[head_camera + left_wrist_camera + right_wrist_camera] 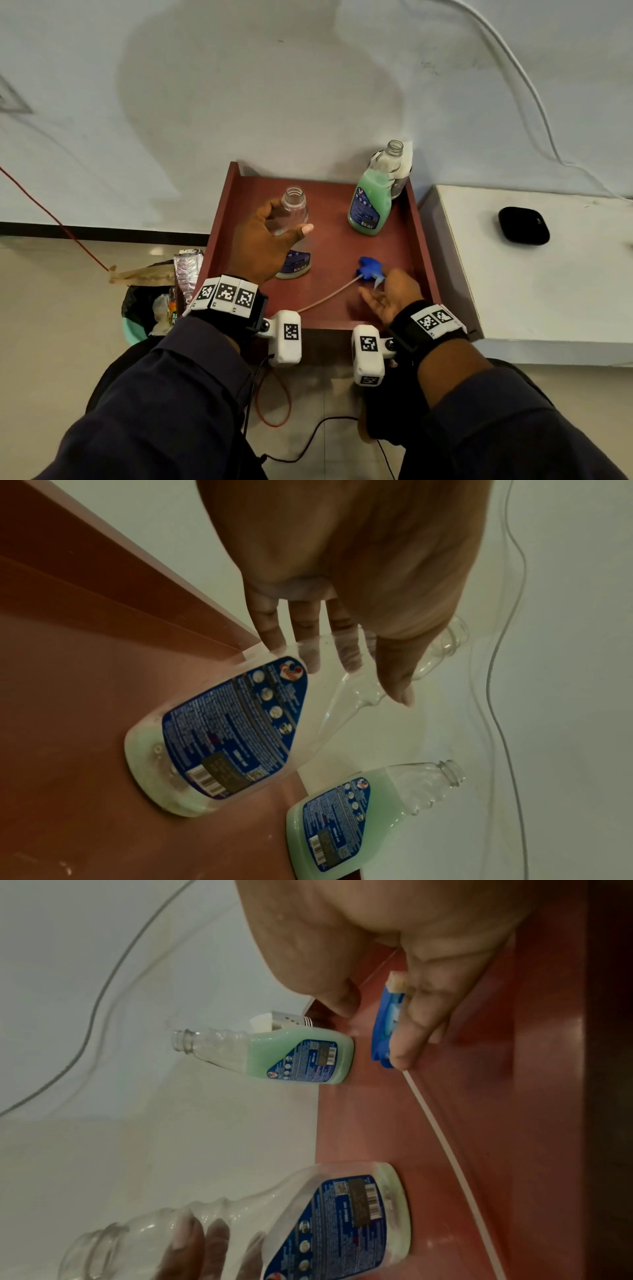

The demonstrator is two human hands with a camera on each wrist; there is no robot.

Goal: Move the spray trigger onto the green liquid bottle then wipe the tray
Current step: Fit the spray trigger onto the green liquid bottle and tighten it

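A red-brown tray [342, 246] holds two open-necked bottles. The green liquid bottle [371, 202] [342, 826] [291, 1058] stands uncapped at the back right corner. My left hand [274, 229] [342, 561] grips the neck of the nearly empty clear bottle [294, 209] [219, 737] [308, 1218], which stands at the tray's left. The blue spray trigger [370, 268] [383, 1031] lies on the tray floor with its long tube [325, 298] [445, 1145] trailing toward the front edge. My right hand [390, 294] [394, 961] is beside it, fingers fairly straight and touching the trigger, thumb apart.
A white table with a black case [524, 225] adjoins the tray on the right. A waste bin [154, 301] full of wrappers sits at the left. A white object [406, 164] stands behind the green bottle. A white cable [513, 68] runs along the wall.
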